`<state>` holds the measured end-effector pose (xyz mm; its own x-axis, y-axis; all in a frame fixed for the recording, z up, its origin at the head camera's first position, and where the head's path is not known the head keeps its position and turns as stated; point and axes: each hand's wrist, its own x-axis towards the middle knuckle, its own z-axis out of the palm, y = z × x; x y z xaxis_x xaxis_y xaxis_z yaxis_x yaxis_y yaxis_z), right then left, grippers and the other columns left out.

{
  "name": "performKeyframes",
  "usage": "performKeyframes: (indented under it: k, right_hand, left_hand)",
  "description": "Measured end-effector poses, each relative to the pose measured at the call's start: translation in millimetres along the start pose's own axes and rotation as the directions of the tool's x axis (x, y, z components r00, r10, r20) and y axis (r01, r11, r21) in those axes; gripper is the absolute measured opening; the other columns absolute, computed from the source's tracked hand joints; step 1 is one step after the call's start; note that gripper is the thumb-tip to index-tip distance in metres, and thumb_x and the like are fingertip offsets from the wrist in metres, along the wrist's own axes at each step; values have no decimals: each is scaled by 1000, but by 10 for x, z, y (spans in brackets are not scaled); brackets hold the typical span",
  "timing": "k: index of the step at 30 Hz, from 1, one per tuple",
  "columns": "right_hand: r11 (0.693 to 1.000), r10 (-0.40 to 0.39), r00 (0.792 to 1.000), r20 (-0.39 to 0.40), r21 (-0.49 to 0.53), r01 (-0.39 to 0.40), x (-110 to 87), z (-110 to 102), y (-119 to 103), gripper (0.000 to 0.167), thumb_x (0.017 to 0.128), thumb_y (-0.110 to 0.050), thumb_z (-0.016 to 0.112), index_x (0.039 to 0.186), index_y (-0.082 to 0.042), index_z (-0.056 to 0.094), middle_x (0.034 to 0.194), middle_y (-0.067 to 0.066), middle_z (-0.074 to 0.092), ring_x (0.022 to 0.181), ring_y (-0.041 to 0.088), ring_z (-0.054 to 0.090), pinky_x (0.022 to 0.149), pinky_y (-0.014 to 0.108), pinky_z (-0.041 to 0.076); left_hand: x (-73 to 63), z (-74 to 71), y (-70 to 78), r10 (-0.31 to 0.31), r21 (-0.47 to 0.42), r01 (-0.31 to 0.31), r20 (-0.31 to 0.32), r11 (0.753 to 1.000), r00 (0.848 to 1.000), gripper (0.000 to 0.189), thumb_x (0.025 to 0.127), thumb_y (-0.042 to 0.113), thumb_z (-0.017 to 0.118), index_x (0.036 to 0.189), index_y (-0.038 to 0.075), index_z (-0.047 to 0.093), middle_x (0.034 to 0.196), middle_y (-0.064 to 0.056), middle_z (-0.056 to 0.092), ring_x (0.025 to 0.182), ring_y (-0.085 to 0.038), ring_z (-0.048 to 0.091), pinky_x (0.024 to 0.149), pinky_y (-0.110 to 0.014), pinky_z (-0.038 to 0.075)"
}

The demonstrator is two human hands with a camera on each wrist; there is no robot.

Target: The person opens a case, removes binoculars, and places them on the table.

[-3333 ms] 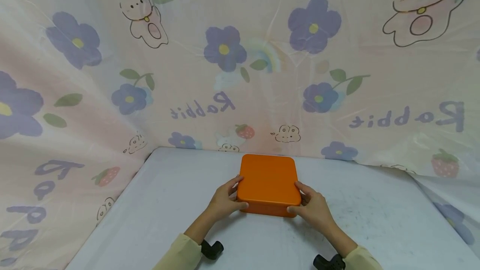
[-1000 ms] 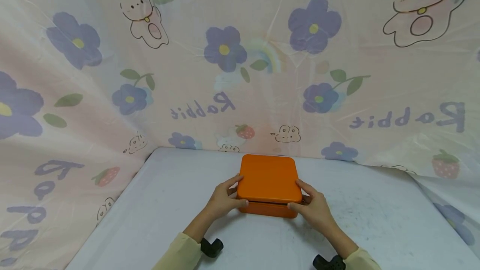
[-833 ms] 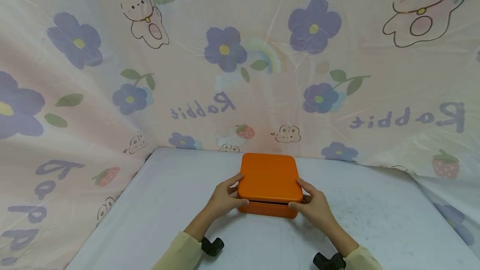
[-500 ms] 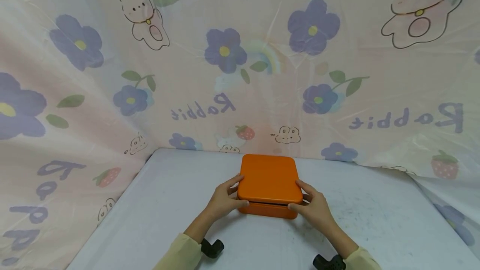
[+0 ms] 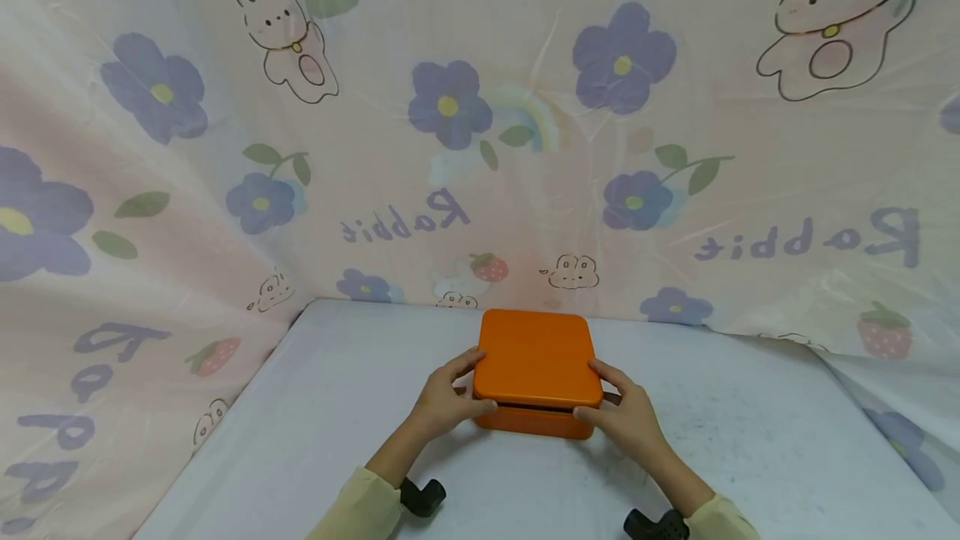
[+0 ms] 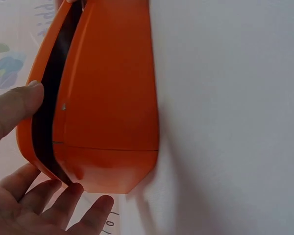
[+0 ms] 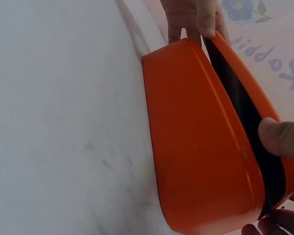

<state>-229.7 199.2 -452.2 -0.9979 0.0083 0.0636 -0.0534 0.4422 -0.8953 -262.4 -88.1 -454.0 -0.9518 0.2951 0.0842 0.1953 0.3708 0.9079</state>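
An orange rounded-square box [image 5: 536, 422] sits on the white table, its matching orange lid [image 5: 536, 357] on top. The lid's front edge is raised, and a dark gap [image 7: 240, 107] shows between lid and box. My left hand [image 5: 442, 394] grips the lid's left side, thumb at the front edge and fingers along the side. On the opposite side my right hand [image 5: 626, 413] holds the lid the same way. In the left wrist view the left thumb [image 6: 19, 105] presses the lid's rim, with the other fingers spread below the corner. The box's inside is dark and hidden.
The white tabletop [image 5: 337, 382] carries faint grey smudges on the right. Behind and to the left hangs a pale curtain [image 5: 525, 190] printed with rabbits and purple flowers. Black wrist mounts [image 5: 423, 498] stick out below both cuffs.
The lid, flush on the box at first, has come up at its front edge, leaving a dark gap. Both hands rose slightly with it. Over the last second little differs, apart from a small camera shift.
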Motion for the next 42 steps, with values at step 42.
performKeyframes:
  k: [42]
  right_hand:
    - [970, -214, 977, -2, -114, 213, 94, -2, -222, 76, 78, -23, 81, 143, -8, 45, 138, 16, 52, 121, 32, 52, 101, 51, 48]
  left_hand:
    - [-63, -268, 97, 117, 3, -118, -137, 993, 984, 67, 78, 22, 80, 139, 21, 52, 153, 1, 41, 138, -27, 42, 103, -51, 46]
